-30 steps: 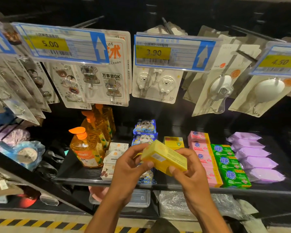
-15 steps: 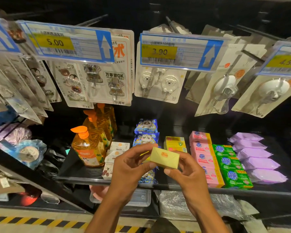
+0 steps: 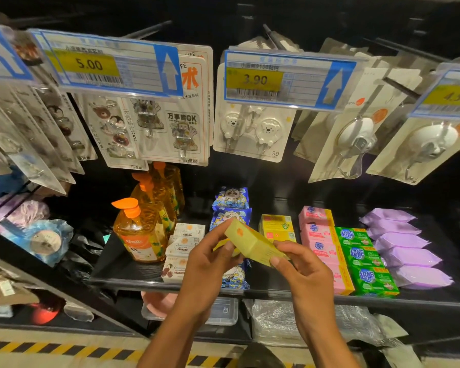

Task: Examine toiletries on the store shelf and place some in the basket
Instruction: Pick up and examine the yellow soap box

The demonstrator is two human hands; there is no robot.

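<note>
Two grips: left fingers (image 3: 226, 247), right fingers (image 3: 276, 260) pinch box (image 3: 252, 242)

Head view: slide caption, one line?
Left hand and right hand pinch a yellow box before the store shelf.

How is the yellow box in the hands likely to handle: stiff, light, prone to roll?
Probably stiff: the yellow box shows straight edges while the left hand and right hand pinch its ends. Likely light for its size, since so slight a hold carries it. Its flat faces suggest it would not roll.
</note>
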